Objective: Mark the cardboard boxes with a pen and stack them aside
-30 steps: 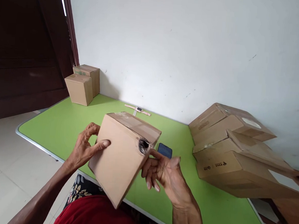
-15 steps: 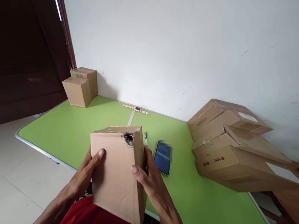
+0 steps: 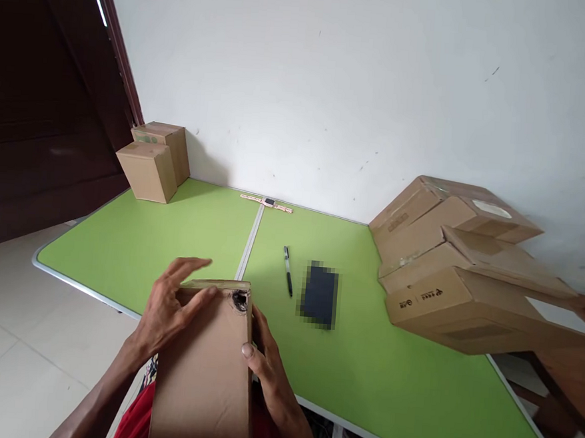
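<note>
The right hand [image 3: 274,378] holds a cardboard box [image 3: 201,373] at its right side, the thumb on the front edge. The left hand [image 3: 166,307] is wide, its fingers stretched over the box's upper left and the thumb along the top edge. The box is before the person's red garment [image 3: 133,418], at the near edge of the green table [image 3: 352,370]; its upper right corner has a blackened hole [image 3: 240,301]. Beyond it lie a pen [image 3: 288,272] and a dark phone [image 3: 320,296], blurred into squares. Farther, near the wall [image 3: 302,79], lies a pink-strapped watch [image 3: 269,203]. Two cartons [image 3: 148,175] stand at left, and more cartons [image 3: 450,257] are piled at right.
</note>
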A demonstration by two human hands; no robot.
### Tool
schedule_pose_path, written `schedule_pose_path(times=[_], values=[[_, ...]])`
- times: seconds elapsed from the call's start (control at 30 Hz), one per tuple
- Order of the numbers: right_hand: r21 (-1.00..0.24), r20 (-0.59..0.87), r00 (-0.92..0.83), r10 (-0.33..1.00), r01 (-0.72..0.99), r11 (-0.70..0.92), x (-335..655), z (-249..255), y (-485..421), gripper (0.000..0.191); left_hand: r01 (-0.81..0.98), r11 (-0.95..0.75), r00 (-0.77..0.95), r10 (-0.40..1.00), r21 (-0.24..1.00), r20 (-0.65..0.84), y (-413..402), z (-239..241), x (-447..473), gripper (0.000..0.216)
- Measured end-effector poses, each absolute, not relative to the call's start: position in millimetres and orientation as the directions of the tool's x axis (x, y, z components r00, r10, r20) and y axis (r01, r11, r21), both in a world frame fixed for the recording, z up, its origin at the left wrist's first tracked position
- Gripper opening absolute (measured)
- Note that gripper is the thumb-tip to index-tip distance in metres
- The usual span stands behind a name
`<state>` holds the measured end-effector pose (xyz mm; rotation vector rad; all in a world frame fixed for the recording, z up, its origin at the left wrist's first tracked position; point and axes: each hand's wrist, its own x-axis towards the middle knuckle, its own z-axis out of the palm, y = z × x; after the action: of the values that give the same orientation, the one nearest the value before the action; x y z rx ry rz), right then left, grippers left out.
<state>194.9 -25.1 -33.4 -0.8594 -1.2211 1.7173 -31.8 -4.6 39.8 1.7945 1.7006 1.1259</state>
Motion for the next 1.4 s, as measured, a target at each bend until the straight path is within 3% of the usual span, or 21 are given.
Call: schedule_pose_path(times=[0.1, 0.23, 0.33, 0.47, 0.63, 0.77, 0.87, 0.93, 1.03, 1.1, 1.27, 1.4], values=[[-0.955, -0.101, -0.378, 0.92, -0.223, -0.196, 201.8, -41.4, -29.0, 0.077, 0.68, -0.238, 0.096, 0.967, 0.693, 0.238, 2.5, 42.7, -24.8, 0.036], [-0.986, -0.127, -0.221, 0.967, -0.08, -0.148, 208.2, -23.9, -20.0, 0.066, 0.694, -0.273, 0.139, 0.959, 0.667, 0.247, -0.5, 45.7, -19.7, 0.035], [-0.993, 0.006, -0.082, 0.997, 0.114, 0.015, 204.7, 3.3, -7.5, 0.048, 0.706, -0.276, 0.153, 0.959, 0.653, 0.239, -4.7, 50.3, -18.8, 0.036], [-0.912, 0.231, -0.072, 0.97, 0.33, 0.241, 195.4, 27.1, 1.5, 0.028, 0.762, -0.251, 0.163, 0.966, 0.597, 0.199, -7.4, 56.5, -17.6, 0.039], [-0.814, 0.331, -0.061, 0.942, 0.486, 0.317, 180.9, 29.2, -1.2, 0.027, 0.914, -0.199, 0.133, 0.97, 0.353, 0.204, -1.8, 67.3, -0.7, 0.042], [-0.841, 0.299, -0.131, 0.945, 0.432, 0.326, 182.9, 32.9, -3.5, 0.032, 0.894, -0.115, 0.103, 0.993, 0.433, 0.05, 7.0, 76.2, 16.2, 0.022], [-0.894, 0.187, -0.173, 0.967, 0.378, 0.24, 199.7, 32.4, 8.6, 0.041, 0.879, -0.069, 0.082, 0.997, 0.472, -0.009, 10.8, 75.5, 20.6, 0.023], [-0.856, 0.094, -0.094, 0.991, 0.5, 0.128, 213.3, 25.4, 28.5, 0.049, 0.889, -0.049, 0.058, 0.998, 0.455, -0.007, 11.3, 71.9, 21.4, 0.024], [-0.694, 0.029, 0.076, 0.997, 0.719, -0.034, 226.1, 5.4, 70.4, 0.034, 0.912, -0.039, 0.037, 0.999, 0.409, 0.011, 10.8, 66.5, 22.6, 0.023], [-0.641, -0.016, 0.135, 0.991, 0.759, -0.114, 227.2, -10.3, 98.0, 0.023, 0.917, -0.048, 0.047, 0.999, 0.397, 0.012, 9.9, 65.3, 21.7, 0.023], [-0.66, -0.112, 0.216, 0.97, 0.714, -0.235, 223.2, -37.3, 137.4, 0.025, 0.833, -0.183, 0.222, 0.975, 0.522, -0.013, -0.1, 67.3, 3.9, 0.031], [-0.798, -0.134, 0.146, 0.98, 0.571, -0.194, 230.8, -32.3, 133.4, 0.037, 0.783, -0.253, 0.306, 0.952, 0.568, 0.003, -5.6, 66.6, -12.9, 0.059]])
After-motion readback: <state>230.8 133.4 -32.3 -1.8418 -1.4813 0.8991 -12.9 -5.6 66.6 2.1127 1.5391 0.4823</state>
